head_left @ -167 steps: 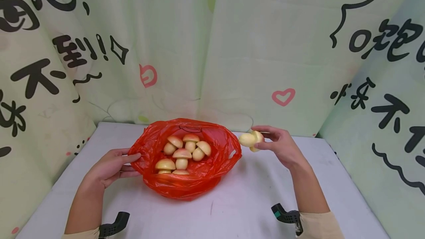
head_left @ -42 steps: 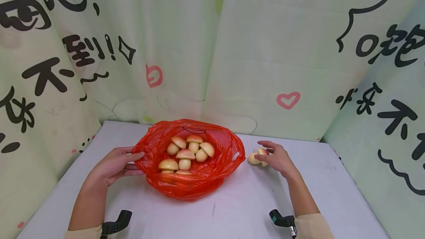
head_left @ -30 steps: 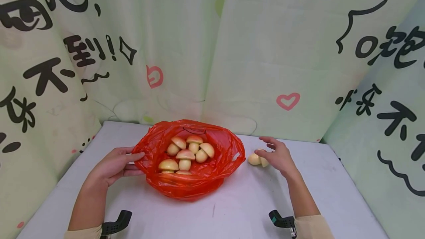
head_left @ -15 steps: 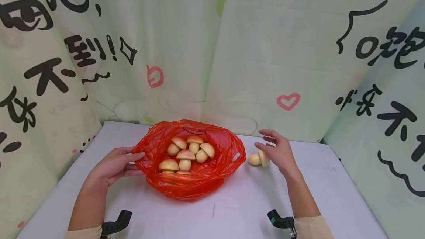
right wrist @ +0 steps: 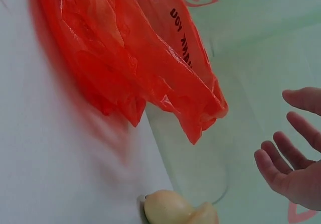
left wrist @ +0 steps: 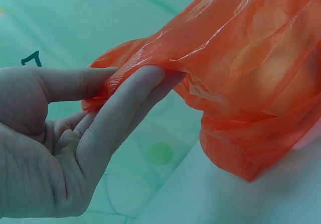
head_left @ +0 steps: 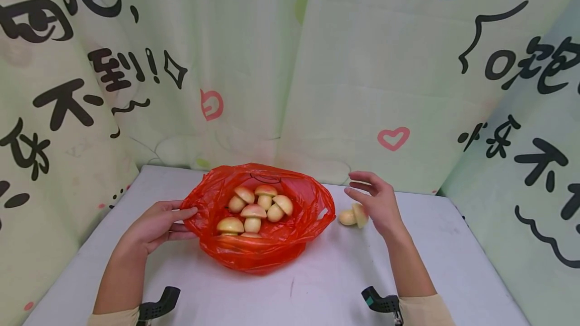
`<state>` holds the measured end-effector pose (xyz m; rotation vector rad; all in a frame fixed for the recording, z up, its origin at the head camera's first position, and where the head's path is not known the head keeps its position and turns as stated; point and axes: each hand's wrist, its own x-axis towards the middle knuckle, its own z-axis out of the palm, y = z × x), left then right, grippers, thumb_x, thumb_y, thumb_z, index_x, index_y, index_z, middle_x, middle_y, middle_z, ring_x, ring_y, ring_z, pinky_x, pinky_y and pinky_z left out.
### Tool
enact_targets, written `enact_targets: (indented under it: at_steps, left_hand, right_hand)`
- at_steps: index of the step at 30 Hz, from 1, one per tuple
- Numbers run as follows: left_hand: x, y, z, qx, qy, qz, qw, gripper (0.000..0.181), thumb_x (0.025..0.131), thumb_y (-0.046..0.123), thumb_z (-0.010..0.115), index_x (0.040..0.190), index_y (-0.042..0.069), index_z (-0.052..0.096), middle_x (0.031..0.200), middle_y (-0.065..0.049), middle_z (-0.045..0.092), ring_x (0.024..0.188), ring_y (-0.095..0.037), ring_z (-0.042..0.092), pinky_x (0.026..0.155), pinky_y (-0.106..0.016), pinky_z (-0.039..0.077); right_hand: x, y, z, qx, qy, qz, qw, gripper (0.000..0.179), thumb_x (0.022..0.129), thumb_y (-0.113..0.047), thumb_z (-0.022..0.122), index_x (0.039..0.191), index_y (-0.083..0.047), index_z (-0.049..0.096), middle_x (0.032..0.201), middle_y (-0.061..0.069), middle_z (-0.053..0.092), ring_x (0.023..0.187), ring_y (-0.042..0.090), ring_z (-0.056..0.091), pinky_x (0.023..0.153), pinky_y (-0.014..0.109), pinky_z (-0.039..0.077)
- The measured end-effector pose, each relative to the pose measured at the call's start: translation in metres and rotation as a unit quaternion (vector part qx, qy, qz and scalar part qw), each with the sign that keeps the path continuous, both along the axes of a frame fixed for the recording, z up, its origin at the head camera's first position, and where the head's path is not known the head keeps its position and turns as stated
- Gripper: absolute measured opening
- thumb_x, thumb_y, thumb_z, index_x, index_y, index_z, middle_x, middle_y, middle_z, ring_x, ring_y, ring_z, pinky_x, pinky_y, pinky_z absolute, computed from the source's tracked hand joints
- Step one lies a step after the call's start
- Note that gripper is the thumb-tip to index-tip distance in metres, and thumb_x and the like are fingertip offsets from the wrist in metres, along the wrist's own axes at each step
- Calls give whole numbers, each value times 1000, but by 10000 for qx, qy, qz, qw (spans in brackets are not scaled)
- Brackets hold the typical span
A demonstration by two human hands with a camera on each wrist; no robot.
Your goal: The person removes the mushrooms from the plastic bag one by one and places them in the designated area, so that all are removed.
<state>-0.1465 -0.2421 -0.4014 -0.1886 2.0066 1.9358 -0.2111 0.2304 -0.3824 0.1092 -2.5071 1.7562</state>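
A red plastic bag (head_left: 254,258) lies wide-mouthed on the table with several toy-like mushrooms (head_left: 252,211) inside, pale stems under reddish-tan caps. My left hand (head_left: 154,228) pinches the bag's left rim between thumb and fingers; the left wrist view shows the film bunched in that grip. To the right of the bag, one more mushroom (head_left: 348,217) rests on its side on the table, its cap partly behind my right hand (head_left: 379,205). That hand is raised just over the mushroom with loosely bent fingers and holds nothing. In the right wrist view, its fingers (right wrist: 281,151) are spread apart.
The white table (head_left: 335,286) ends at the back against a pale green printed curtain (head_left: 317,89), which also lines both sides. Black wrist mounts (head_left: 158,305) sit on both forearms. Near the bag's right edge is a small handle hole.
The right hand earlier held the mushroom beside the bag; it has let go, leaving it on the table, and risen slightly with fingers loosening. The left hand stays on the bag rim.
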Motion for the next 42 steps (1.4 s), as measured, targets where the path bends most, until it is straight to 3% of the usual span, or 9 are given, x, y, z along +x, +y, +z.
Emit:
enact_targets:
  at_steps: [20,32,38,42]
  left_hand:
    - [-3,1,-3,28,-9,-1,10000,62,105,26,65,151,-9,43,110,-6,77,92,-27,80,82,-38,65]
    - [-2,1,-4,-39,46,14,10000,61,104,27,65,149,-9,44,110,-7,77,92,-27,80,85,-41,64]
    - [-2,1,-2,-17,70,-28,10000,61,105,26,64,149,-11,43,109,-6,77,92,-27,80,84,-39,65]
    - [-2,1,-1,-5,70,-48,10000,61,105,26,64,149,-11,43,108,-6,77,91,-26,80,83,-38,65]
  right_hand:
    - [-1,-22,1,-332,371,447,9978,47,96,-19,76,139,-9,60,141,12,60,129,33,60,90,18,59]
    - [0,-45,-2,-529,298,918,9939,44,94,-13,77,136,-9,62,137,12,62,128,35,60,88,27,63]
    - [1,-61,-6,-621,153,1190,9908,45,95,-12,76,137,-7,61,140,18,60,130,38,59,93,37,63]
    - [0,-70,-10,-728,139,1378,9877,44,95,-10,75,137,-3,61,140,22,59,130,40,58,93,34,63]
